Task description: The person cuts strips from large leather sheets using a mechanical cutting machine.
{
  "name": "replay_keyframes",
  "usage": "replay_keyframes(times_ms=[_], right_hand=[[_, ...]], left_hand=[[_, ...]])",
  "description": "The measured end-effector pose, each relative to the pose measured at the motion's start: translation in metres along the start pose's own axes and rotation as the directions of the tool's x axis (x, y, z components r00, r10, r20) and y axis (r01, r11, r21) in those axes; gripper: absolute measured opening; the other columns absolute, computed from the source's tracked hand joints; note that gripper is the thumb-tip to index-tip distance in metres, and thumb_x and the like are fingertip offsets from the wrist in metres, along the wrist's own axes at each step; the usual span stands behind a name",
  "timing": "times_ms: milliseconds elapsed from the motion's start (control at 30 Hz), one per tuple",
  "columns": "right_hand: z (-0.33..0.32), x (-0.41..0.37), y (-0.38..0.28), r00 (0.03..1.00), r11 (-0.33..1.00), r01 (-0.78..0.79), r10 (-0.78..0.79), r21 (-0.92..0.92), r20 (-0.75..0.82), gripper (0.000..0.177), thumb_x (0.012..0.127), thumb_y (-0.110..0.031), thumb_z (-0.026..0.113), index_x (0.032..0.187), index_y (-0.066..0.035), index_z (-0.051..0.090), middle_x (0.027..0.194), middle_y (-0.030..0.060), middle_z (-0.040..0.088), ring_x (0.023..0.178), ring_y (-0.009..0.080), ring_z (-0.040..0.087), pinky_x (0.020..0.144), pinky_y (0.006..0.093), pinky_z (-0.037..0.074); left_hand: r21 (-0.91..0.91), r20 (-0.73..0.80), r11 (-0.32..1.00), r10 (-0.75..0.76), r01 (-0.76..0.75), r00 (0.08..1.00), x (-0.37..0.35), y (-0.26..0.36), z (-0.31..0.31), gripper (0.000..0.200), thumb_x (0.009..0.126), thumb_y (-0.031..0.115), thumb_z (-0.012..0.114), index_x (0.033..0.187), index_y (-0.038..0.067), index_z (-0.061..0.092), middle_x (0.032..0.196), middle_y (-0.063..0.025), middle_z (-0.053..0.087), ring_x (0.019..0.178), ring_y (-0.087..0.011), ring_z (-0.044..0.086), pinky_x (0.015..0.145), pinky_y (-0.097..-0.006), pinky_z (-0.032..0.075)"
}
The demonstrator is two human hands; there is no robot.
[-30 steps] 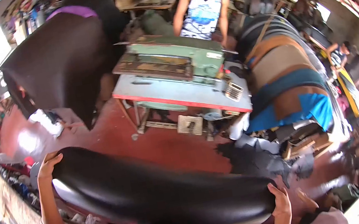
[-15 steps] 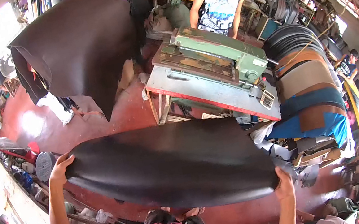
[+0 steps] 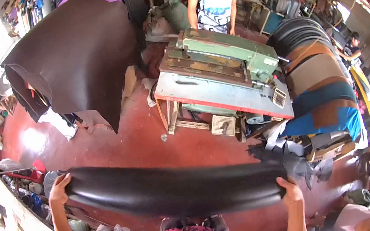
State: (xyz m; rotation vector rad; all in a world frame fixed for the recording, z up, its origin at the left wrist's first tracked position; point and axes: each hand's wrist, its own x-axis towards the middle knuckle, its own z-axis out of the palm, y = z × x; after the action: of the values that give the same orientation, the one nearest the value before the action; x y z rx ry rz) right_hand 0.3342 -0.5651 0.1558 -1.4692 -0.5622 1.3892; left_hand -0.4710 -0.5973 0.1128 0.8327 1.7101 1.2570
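Observation:
A long sheet of dark brown leather (image 3: 173, 189) stretches across in front of my body, held up above the red floor. Its left end is gripped by my left hand (image 3: 59, 188), thumb on top. My right hand (image 3: 289, 189) is closed on the lower right corner, with the thumb over the edge; the fingers beneath are hidden. Between the two hands the sheet sags and curves, its lower edge shining in the light.
A green machine (image 3: 228, 51) stands on a table (image 3: 221, 96) ahead, with a person (image 3: 214, 1) behind it. Large dark leather hides (image 3: 81, 59) hang at the left. Stacked material rolls (image 3: 313, 73) are on the right. Scraps (image 3: 297, 165) lie beyond my right hand.
The leather sheet has dropped lower and looks narrower, baring more floor and the table's underside. Both hands keep their hold. The view has shifted slightly.

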Motion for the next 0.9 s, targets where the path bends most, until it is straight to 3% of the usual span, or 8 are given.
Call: replay_keyframes(times_ms=[33, 67, 100, 200, 367, 467, 600, 900], right_hand=[[-0.004, -0.011, -0.003, 0.988, 0.986, 0.140, -0.144, 0.093, 0.047, 0.041, 0.079, -0.003, 0.072, 0.117, 0.004, 0.059, 0.104, 0.0105, 0.067, 0.089, 0.0217, 0.064, 0.081, 0.0346, 0.051], [-0.017, -0.018, -0.003, 0.954, 0.945, 0.269, -0.288, 0.186, 0.083, 0.047, 0.078, -0.002, 0.073, 0.121, 0.004, 0.057, 0.107, 0.0108, 0.066, 0.089, 0.0217, 0.064, 0.081, 0.0349, 0.051], [-0.045, -0.016, -0.008, 0.900, 0.913, 0.278, -0.356, 0.299, 0.250, 0.051, 0.078, -0.006, 0.071, 0.126, 0.001, 0.055, 0.116, 0.0117, 0.063, 0.096, 0.0248, 0.063, 0.085, 0.0403, 0.052], [-0.059, -0.016, -0.042, 0.810, 0.820, 0.525, -0.563, 0.227, 0.164, 0.061, 0.075, -0.015, 0.067, 0.132, 0.001, 0.052, 0.122, 0.0171, 0.061, 0.105, 0.0342, 0.064, 0.093, 0.0489, 0.053], [0.047, -0.018, -0.080, 0.951, 0.955, 0.289, -0.280, 0.059, -0.127, 0.052, 0.075, 0.002, 0.071, 0.125, 0.001, 0.058, 0.115, 0.0095, 0.065, 0.102, 0.0242, 0.062, 0.093, 0.0371, 0.049], [0.023, 0.009, -0.065, 0.899, 0.897, 0.437, -0.437, -0.060, 0.023, 0.049, 0.081, -0.003, 0.062, 0.130, 0.002, 0.054, 0.120, 0.0093, 0.062, 0.112, 0.0237, 0.058, 0.099, 0.0376, 0.045], [0.057, 0.014, -0.107, 0.958, 0.959, 0.281, -0.280, 0.020, -0.062, 0.035, 0.088, -0.015, 0.067, 0.118, 0.002, 0.061, 0.108, 0.0097, 0.067, 0.092, 0.0188, 0.065, 0.078, 0.0326, 0.051], [0.068, 0.075, -0.117, 0.883, 0.885, 0.459, -0.464, 0.073, 0.068, 0.039, 0.082, -0.010, 0.071, 0.118, 0.001, 0.061, 0.107, 0.0073, 0.066, 0.095, 0.0172, 0.061, 0.086, 0.0298, 0.046]], left_hand=[[0.078, 0.035, 0.941, 0.328, -0.329, 0.944, 0.001, -0.009, -0.030, 0.019, 0.086, 0.008, 0.061, 0.102, -0.001, 0.067, 0.095, -0.0097, 0.068, 0.092, -0.0242, 0.065, 0.080, -0.0343, 0.052], [-0.551, 0.008, 0.833, -0.048, 0.044, 0.999, -0.006, 0.022, -0.030, 0.020, 0.085, 0.003, 0.056, 0.101, -0.002, 0.067, 0.098, -0.0120, 0.068, 0.094, -0.0264, 0.064, 0.081, -0.0358, 0.052], [-0.170, -0.016, 0.939, 0.300, -0.298, 0.954, 0.016, 0.002, -0.065, 0.024, 0.086, 0.004, 0.052, 0.105, -0.003, 0.066, 0.101, -0.0134, 0.067, 0.095, -0.0272, 0.064, 0.082, -0.0377, 0.052], [-0.604, 0.061, 0.785, 0.219, -0.138, 0.974, 0.014, 0.103, 0.003, 0.036, 0.097, 0.015, 0.044, 0.124, -0.005, 0.056, 0.118, -0.0189, 0.063, 0.107, -0.0338, 0.060, 0.094, -0.0416, 0.046], [-0.063, 0.061, 0.950, 0.309, -0.306, 0.949, 0.090, 0.100, 0.059, 0.047, 0.096, 0.025, 0.054, 0.132, -0.006, 0.051, 0.130, -0.0115, 0.059, 0.124, -0.0226, 0.051, 0.110, -0.0361, 0.035], [-0.221, 0.130, 0.905, 0.398, -0.364, 0.908, 0.088, 0.123, 0.057, 0.050, 0.097, 0.030, 0.054, 0.132, -0.005, 0.051, 0.128, -0.0101, 0.060, 0.115, -0.0214, 0.057, 0.102, -0.0357, 0.042], [-0.259, 0.182, 0.962, -0.039, 0.086, 0.982, 0.112, 0.156, 0.027, 0.043, 0.099, 0.036, 0.052, 0.122, 0.001, 0.061, 0.113, -0.0077, 0.065, 0.104, -0.0201, 0.062, 0.094, -0.0330, 0.048], [-0.191, 0.007, 0.918, 0.355, -0.347, 0.935, 0.141, 0.182, 0.075, 0.039, 0.088, 0.018, 0.057, 0.119, -0.004, 0.060, 0.108, -0.0104, 0.067, 0.098, -0.0197, 0.063, 0.089, -0.0314, 0.047]])
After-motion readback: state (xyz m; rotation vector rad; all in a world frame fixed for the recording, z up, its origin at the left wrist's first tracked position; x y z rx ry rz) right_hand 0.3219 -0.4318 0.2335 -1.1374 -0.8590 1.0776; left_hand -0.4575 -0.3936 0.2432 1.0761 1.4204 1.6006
